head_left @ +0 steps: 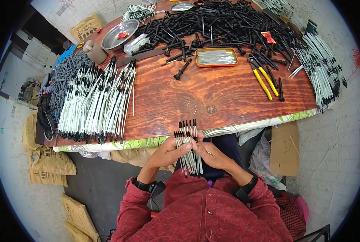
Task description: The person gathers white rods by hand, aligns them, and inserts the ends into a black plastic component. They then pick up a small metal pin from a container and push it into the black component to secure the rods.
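Just off the table's near edge, a bundle of slim white rods with black ends (192, 162) is gripped between my two hands. My left hand (165, 153) has its fingers wrapped round the bundle's left side, thumb across the front. From the other side my right hand (213, 155) closes on it, and the thumbs almost meet below the black upper ends. Those ends stand in uneven rows, pointing toward the table. What the fingers behind the bundle do is hidden. The rods' lower ends hang in front of my red shirt.
On the wooden table (163, 101), similar rods (95, 105) lie massed at left, more (319, 66) at right. A heap of black plastic parts (228, 20) covers the back. Yellow-handled pliers (264, 82), an orange-rimmed tray of thin metal pins (216, 57) and a metal dish (111, 39) stand nearer.
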Tool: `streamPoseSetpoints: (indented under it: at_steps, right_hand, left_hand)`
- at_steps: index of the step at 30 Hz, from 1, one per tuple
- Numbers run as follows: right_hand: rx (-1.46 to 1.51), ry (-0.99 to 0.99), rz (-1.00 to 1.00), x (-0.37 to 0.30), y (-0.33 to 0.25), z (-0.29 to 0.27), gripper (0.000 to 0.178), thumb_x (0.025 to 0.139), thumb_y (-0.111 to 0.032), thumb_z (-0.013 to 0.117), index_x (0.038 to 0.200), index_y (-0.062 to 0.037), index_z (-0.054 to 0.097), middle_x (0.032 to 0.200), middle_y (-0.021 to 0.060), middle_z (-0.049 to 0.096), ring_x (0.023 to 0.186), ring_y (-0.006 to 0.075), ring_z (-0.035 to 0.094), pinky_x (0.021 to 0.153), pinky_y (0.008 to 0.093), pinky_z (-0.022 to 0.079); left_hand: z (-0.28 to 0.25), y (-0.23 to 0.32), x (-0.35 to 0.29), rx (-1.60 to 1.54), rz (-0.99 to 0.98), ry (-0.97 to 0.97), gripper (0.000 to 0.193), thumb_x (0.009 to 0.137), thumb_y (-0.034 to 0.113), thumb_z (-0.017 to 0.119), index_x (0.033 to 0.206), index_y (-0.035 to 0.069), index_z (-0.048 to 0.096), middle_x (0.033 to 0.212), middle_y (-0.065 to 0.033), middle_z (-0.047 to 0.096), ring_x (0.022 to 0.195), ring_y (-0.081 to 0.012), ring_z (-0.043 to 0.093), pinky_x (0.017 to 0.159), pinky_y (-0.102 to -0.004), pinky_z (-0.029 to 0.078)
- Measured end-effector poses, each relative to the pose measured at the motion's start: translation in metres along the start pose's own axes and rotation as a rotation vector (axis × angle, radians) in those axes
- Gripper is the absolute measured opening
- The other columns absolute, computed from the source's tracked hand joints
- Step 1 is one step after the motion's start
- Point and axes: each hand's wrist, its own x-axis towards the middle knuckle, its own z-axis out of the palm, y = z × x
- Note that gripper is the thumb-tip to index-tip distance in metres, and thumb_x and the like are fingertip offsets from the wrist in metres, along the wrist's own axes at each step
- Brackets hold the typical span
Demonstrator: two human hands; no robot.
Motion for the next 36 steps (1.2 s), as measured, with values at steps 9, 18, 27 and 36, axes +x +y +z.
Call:
streamPoseSetpoints:
  at_steps: [9, 18, 27, 36]
  right_hand:
    - [-0.083, -0.059, 0.032, 0.002, -0.02, -0.004, 0.059, 0.109, -0.048, 0.033, 0.116, 0.0052, 0.058, 0.09, 0.0117, 0.06, 0.086, 0.0162, 0.055, 0.079, 0.0344, 0.046]
    - [-0.242, -0.186, -0.106, 0.003, -0.032, -0.017, 0.048, 0.109, -0.038, 0.035, 0.113, 0.0051, 0.055, 0.085, 0.0225, 0.058, 0.081, 0.0407, 0.058, 0.076, 0.0469, 0.046]
    - [-0.378, -0.177, -0.068, 0.008, -0.038, -0.027, 0.037, 0.105, -0.03, 0.044, 0.107, 0.0052, 0.056, 0.086, 0.0252, 0.058, 0.087, 0.0449, 0.059, 0.077, 0.0494, 0.046]
    - [-0.537, 0.026, -0.271, -0.004, -0.081, -0.044, 0.03, 0.1, -0.022, 0.057, 0.116, 0.0024, 0.063, 0.102, 0.0203, 0.067, 0.098, 0.0374, 0.064, 0.083, 0.0427, 0.05]
  left_hand:
    - [-0.002, 0.012, 0.005, 0.006, 0.007, -0.019, 0.029, 0.104, 0.027, 0.054, 0.098, 0.002, 0.066, 0.134, -0.0147, 0.056, 0.12, -0.0265, 0.057, 0.103, -0.0431, 0.044]
    - [0.002, 0.009, 0.003, -0.013, 0.018, 0.01, 0.032, 0.103, 0.028, 0.055, 0.114, -0.001, 0.064, 0.135, -0.0157, 0.057, 0.121, -0.0262, 0.058, 0.104, -0.0422, 0.045]
    - [0.008, 0.027, 0.004, 0.114, 0.089, 0.022, 0.042, 0.102, 0.024, 0.056, 0.134, -0.002, 0.057, 0.134, -0.0158, 0.061, 0.126, -0.0249, 0.056, 0.107, -0.0405, 0.043]
    - [0.014, 0.029, 0.004, 0.024, 0.151, 0.126, 0.048, 0.101, 0.025, 0.057, 0.138, -0.006, 0.053, 0.136, -0.0174, 0.06, 0.127, -0.0271, 0.056, 0.111, -0.0409, 0.04]
